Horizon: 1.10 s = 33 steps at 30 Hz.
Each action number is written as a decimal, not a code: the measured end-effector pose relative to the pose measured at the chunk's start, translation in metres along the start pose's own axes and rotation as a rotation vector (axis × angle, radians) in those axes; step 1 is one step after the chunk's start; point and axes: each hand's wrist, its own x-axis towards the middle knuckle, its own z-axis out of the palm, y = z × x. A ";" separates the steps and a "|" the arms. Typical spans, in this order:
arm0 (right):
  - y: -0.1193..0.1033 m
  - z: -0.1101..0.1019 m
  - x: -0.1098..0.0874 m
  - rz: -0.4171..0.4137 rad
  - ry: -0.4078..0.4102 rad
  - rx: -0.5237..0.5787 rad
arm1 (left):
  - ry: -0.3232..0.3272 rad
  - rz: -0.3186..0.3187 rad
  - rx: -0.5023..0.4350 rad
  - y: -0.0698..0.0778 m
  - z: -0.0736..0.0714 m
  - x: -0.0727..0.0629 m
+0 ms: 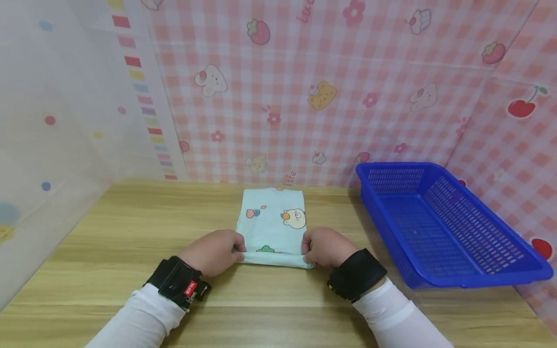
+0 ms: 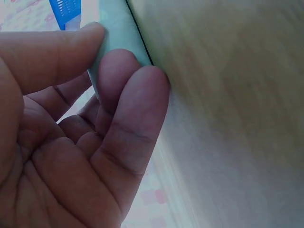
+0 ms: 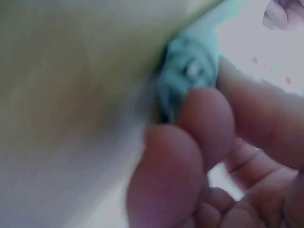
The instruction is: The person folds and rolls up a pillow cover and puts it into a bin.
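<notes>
A pale mint cloth (image 1: 271,222) with cartoon prints lies as a narrow folded strip on the wooden table, its near edge turned up into a roll (image 1: 276,259). My left hand (image 1: 217,250) pinches the left end of that roll between thumb and fingers. At the right end, my right hand (image 1: 330,247) pinches it too. In the left wrist view the thumb and fingertips grip the smooth mint edge (image 2: 121,31). The right wrist view shows the roll's end (image 3: 190,69) with its spiralled layers, fingertips right against it.
A blue plastic basket (image 1: 391,227) with mesh walls stands on the table to the right, beyond my right hand. Pink checked fabric (image 1: 283,125) hangs behind the table, and a white dotted sheet (image 1: 65,130) covers the left side. Wooden tabletop (image 1: 109,270) surrounds the cloth.
</notes>
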 end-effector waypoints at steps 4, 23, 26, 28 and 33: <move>-0.006 0.005 -0.004 -0.118 0.087 -0.140 | 0.003 -0.004 -0.012 0.000 0.001 0.000; -0.013 0.012 -0.011 -0.204 0.111 -0.248 | 0.067 0.012 0.075 0.007 0.003 0.000; -0.012 0.012 -0.011 -0.212 0.113 -0.244 | 0.068 0.000 0.056 0.008 0.002 -0.001; -0.011 0.012 -0.011 -0.215 0.107 -0.241 | 0.064 -0.010 0.049 0.008 0.002 -0.002; -0.008 0.012 -0.009 -0.228 0.089 -0.240 | 0.050 -0.017 0.074 0.008 0.003 -0.002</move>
